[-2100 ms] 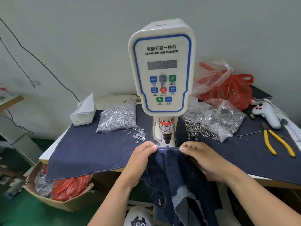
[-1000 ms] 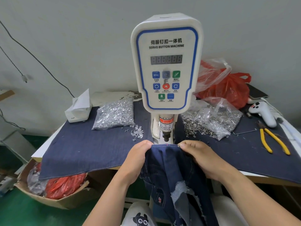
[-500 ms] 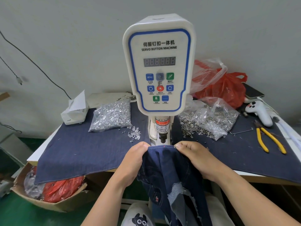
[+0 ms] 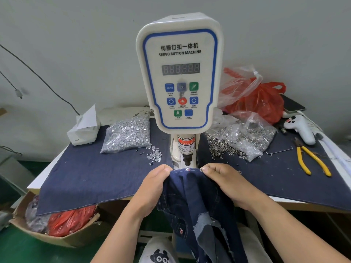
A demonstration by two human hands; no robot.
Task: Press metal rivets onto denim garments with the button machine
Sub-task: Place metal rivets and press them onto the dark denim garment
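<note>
Since half a second ago, both hands are staying where they were, and the denim garment [image 4: 191, 188] is still sitting stretched under the punch of the button machine [image 4: 180, 73]. Left hand [image 4: 154, 184] and right hand [image 4: 226, 180] are each pinching the top hem, pulling it taut between them at the worktop [image 4: 284, 204] edge. Dark indigo cloth with pale stitching is hanging down from the hem, showing a frayed, lighter patch lower down. One small metal rivet [image 4: 188, 169] is glinting on the hem, between the hands.
</note>
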